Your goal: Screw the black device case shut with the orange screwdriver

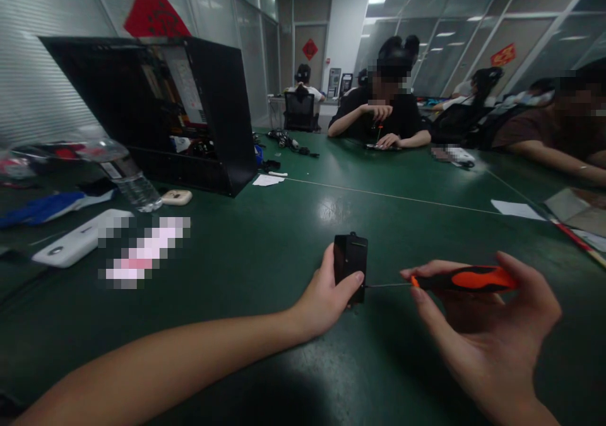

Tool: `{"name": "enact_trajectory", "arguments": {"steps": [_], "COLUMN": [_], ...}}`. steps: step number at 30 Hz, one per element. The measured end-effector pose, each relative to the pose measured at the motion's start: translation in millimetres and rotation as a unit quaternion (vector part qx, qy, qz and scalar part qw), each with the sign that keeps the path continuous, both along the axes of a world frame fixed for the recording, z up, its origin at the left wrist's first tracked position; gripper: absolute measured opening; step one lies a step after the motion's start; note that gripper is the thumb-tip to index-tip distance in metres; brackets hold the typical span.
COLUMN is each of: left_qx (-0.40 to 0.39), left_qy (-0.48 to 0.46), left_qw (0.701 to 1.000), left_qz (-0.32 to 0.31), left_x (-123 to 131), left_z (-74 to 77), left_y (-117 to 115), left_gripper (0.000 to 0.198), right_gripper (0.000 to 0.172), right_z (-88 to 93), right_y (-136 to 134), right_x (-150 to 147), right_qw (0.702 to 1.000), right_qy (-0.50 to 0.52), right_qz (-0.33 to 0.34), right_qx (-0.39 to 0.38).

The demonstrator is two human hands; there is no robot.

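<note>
My left hand point(326, 290) is closed round a small black box point(351, 255), its thumb across the near face. The box is held on edge, at or just above the green table point(303, 224); I cannot tell if it touches. In my right hand point(497, 331) is a screwdriver point(483, 279) with an orange and black handle, lying level between thumb and fingers. Its thin metal shaft points left, and the tip meets the right side of the box, low down near my left thumb. Any screw at the tip is too small to make out.
At the left stand an open black computer case point(222, 110), a tilted clear water bottle point(135, 180), a white power bank point(80, 236) and blue gloves point(52, 208). Across the table a person point(379, 110) works with a screwdriver. Cables point(288, 141) and paper point(518, 209) lie farther off.
</note>
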State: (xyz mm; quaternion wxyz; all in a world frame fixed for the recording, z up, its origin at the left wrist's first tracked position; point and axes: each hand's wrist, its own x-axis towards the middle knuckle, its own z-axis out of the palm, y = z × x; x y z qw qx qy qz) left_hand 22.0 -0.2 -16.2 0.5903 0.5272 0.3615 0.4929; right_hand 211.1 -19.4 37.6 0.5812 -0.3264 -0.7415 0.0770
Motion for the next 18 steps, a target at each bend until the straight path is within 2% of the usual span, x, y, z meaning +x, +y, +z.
{"name": "enact_trajectory", "arguments": {"steps": [5, 11, 15, 18], "left_qx": [0.007, 0.008, 0.017, 0.03], "left_qy": [0.014, 0.024, 0.029, 0.026], "left_qw": [1.0, 1.0, 0.999, 0.999], "left_qz": [0.009, 0.015, 0.018, 0.013], "left_x": [-0.2, -0.6, -1.9, -2.4], "left_z": [-1.1, 0.4, 2.8, 3.2], "left_y": [-0.2, -1.0, -2.0, -2.0], "left_gripper": [0.054, 0.054, 0.054, 0.052], "right_gripper": [0.105, 0.102, 0.11, 0.106], "right_z": [-1.9, -2.1, -5.4, -4.2], "right_y": [5.8, 3.9, 5.4, 5.0], "right_x": [2.7, -0.5, 1.7, 0.6], "right_qw": [0.995, 0.999, 0.995, 0.995], "right_qy": [-0.035, 0.0, -0.02, -0.017], "right_qz": [-0.044, -0.029, -0.053, -0.072], "right_qx": [0.084, 0.028, 0.079, 0.069]}}
